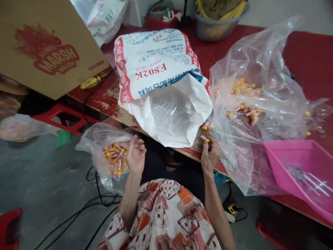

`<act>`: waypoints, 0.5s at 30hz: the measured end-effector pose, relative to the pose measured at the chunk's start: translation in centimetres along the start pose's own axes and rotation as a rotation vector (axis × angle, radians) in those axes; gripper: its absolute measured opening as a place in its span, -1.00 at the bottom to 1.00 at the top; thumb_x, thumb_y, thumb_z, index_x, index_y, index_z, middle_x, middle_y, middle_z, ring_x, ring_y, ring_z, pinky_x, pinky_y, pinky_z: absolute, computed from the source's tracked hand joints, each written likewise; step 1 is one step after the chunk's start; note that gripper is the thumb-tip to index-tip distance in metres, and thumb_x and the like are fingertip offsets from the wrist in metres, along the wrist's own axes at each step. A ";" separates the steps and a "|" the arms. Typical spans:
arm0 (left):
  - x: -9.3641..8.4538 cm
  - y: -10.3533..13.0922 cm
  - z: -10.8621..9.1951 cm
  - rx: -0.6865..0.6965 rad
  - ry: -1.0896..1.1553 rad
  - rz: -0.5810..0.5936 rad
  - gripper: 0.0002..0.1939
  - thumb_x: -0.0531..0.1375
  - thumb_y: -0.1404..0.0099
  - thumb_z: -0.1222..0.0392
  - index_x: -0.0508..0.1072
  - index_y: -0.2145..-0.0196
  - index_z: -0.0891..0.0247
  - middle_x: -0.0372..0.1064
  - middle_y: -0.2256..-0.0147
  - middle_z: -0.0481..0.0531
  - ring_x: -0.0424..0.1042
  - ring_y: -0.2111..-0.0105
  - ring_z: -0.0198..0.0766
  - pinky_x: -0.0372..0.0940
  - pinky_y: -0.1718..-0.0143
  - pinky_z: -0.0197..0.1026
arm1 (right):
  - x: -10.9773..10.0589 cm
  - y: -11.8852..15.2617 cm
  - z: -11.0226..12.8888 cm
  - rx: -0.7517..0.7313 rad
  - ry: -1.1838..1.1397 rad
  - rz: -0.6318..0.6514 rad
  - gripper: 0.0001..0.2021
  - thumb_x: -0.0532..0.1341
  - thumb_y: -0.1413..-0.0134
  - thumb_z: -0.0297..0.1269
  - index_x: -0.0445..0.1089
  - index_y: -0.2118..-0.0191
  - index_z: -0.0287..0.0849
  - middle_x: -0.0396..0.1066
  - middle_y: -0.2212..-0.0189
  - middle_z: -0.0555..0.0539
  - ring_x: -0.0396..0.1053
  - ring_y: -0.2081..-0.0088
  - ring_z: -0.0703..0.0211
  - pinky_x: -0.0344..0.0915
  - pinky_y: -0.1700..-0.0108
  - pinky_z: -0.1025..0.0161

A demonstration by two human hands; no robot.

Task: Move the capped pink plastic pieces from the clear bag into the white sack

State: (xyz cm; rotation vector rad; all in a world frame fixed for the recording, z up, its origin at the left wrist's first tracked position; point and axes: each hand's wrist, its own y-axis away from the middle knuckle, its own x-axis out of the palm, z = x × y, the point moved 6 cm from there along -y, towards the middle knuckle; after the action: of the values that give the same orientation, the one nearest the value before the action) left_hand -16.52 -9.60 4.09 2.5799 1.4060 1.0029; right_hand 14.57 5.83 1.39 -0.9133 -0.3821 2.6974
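My right hand [211, 154] is at the table's front edge, its thumb and fingers closed on a small pink and yellow piece [205, 138]. Palm up, my left hand [136, 155] has its fingers curled, beside a clear bag [90, 139] full of such pieces; whether anything is in its fingers cannot be made out. Between and beyond the hands lies a white and red printed sack [158, 66], its mouth open toward me and showing clear plastic inside. At the right, a large clear plastic bag [260, 66] holds more yellow and pink pieces.
A pink tray [288, 149] with clear plastic in it is at the right. The cardboard box [28, 45] stands at the upper left, a grey basin [221, 26] at the back of the red table [312, 52]. Black cables [88, 205] and red stools [61, 113] are below at the left.
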 end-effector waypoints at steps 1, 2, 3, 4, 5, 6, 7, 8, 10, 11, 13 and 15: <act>2.2 0.8 0.4 0.001 -0.071 0.082 -0.68 0.38 -0.25 0.04 0.56 0.09 0.21 0.48 0.28 0.01 0.30 0.45 -0.41 0.24 0.45 -0.39 | 0.0 0.0 0.0 0.003 0.002 0.009 -0.38 0.02 -0.45 0.25 0.58 -0.02 -0.21 0.59 0.08 -0.24 0.51 0.09 0.00 0.41 -0.04 0.05; 4.4 1.5 1.0 0.004 -0.148 0.173 -0.67 0.37 -0.27 0.01 0.57 0.07 0.20 0.48 0.29 0.02 0.30 0.46 -0.39 0.23 0.46 -0.37 | 0.0 0.0 0.1 0.005 -0.003 0.018 -0.39 0.02 -0.46 0.24 0.57 -0.02 -0.21 0.59 0.08 -0.23 0.51 0.08 0.00 0.41 -0.03 0.06; 6.4 2.3 1.7 0.005 -0.233 0.265 -0.67 0.36 -0.29 -0.01 0.57 0.06 0.19 0.48 0.30 0.02 0.30 0.47 -0.38 0.23 0.46 -0.35 | 0.0 0.0 0.1 0.007 -0.014 0.025 -0.40 0.02 -0.47 0.22 0.57 -0.03 -0.21 0.59 0.08 -0.23 0.51 0.08 0.01 0.41 -0.03 0.07; 8.1 2.8 2.7 0.006 -0.326 0.355 -0.68 0.35 -0.32 -0.03 0.58 0.07 0.19 0.48 0.30 0.02 0.31 0.47 -0.36 0.24 0.45 -0.33 | 0.0 0.0 0.1 0.010 -0.027 0.030 -0.41 0.01 -0.48 0.19 0.57 -0.03 -0.21 0.59 0.07 -0.23 0.51 0.07 0.02 0.41 -0.03 0.08; 9.6 3.2 3.9 0.009 -0.430 0.442 -0.70 0.33 -0.34 -0.03 0.59 0.07 0.18 0.48 0.30 0.02 0.32 0.46 -0.35 0.25 0.44 -0.33 | 0.0 0.0 0.2 0.014 -0.042 0.031 -0.43 0.01 -0.49 0.17 0.57 -0.03 -0.20 0.59 0.07 -0.22 0.50 0.07 0.03 0.41 -0.03 0.09; 10.9 3.5 5.2 0.021 -0.544 0.528 -0.72 0.32 -0.35 -0.01 0.59 0.07 0.18 0.48 0.29 0.02 0.33 0.44 -0.34 0.26 0.41 -0.32 | 0.0 0.0 0.2 0.020 -0.057 0.033 -0.45 0.01 -0.49 0.15 0.56 -0.03 -0.19 0.59 0.07 -0.21 0.50 0.06 0.04 0.41 -0.03 0.10; 12.0 3.5 6.5 0.047 -0.660 0.609 -0.74 0.32 -0.35 0.02 0.60 0.08 0.16 0.47 0.29 0.02 0.35 0.42 -0.32 0.28 0.38 -0.31 | 0.1 -0.1 0.2 0.026 -0.073 0.033 -0.47 0.01 -0.50 0.12 0.56 -0.04 -0.17 0.59 0.06 -0.20 0.50 0.05 0.05 0.40 -0.05 0.11; 12.9 3.4 7.7 0.087 -0.767 0.677 -0.78 0.33 -0.32 0.06 0.61 0.11 0.15 0.46 0.30 0.01 0.36 0.40 -0.30 0.31 0.34 -0.30 | 0.1 -0.1 0.2 0.033 -0.090 0.029 -0.50 0.01 -0.51 0.10 0.56 -0.04 -0.15 0.58 0.04 -0.19 0.49 0.04 0.06 0.40 -0.06 0.11; 14.3 3.0 9.7 0.166 -0.915 0.775 -0.83 0.35 -0.25 0.12 0.62 0.18 0.12 0.45 0.31 -0.01 0.37 0.37 -0.27 0.33 0.26 -0.27 | 0.0 -0.2 0.2 0.046 -0.122 0.011 -0.53 0.01 -0.52 0.06 0.56 -0.06 -0.12 0.58 0.02 -0.18 0.48 0.02 0.06 0.39 -0.08 0.11; 14.8 2.7 10.4 0.183 -0.944 0.805 -0.86 0.34 -0.24 0.13 0.62 0.21 0.11 0.45 0.32 -0.02 0.37 0.38 -0.25 0.34 0.25 -0.26 | -0.1 -0.2 0.2 0.051 -0.136 0.002 -0.54 0.01 -0.52 0.05 0.56 -0.06 -0.12 0.57 0.02 -0.18 0.48 0.02 0.06 0.40 -0.08 0.11; 15.8 2.2 11.0 0.180 -0.933 0.816 -0.87 0.32 -0.26 0.10 0.61 0.23 0.11 0.46 0.35 -0.02 0.37 0.39 -0.23 0.33 0.25 -0.24 | -0.2 -0.2 0.2 0.061 -0.154 -0.012 -0.54 0.01 -0.53 0.04 0.56 -0.07 -0.11 0.57 0.02 -0.18 0.49 0.03 0.06 0.41 -0.07 0.12; 17.2 1.9 11.0 0.195 -0.883 0.805 -0.84 0.28 -0.32 0.06 0.61 0.21 0.12 0.47 0.36 -0.01 0.39 0.39 -0.22 0.34 0.23 -0.23 | -0.2 -0.2 0.2 0.063 -0.159 -0.024 -0.54 0.01 -0.53 0.04 0.55 -0.08 -0.11 0.57 0.02 -0.18 0.49 0.03 0.06 0.43 -0.05 0.13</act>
State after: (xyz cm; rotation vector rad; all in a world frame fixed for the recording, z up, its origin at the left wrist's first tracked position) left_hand -2.45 5.25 4.93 3.1015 0.2506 -0.3567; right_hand 14.63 5.96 1.71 -0.6750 -0.3363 2.7513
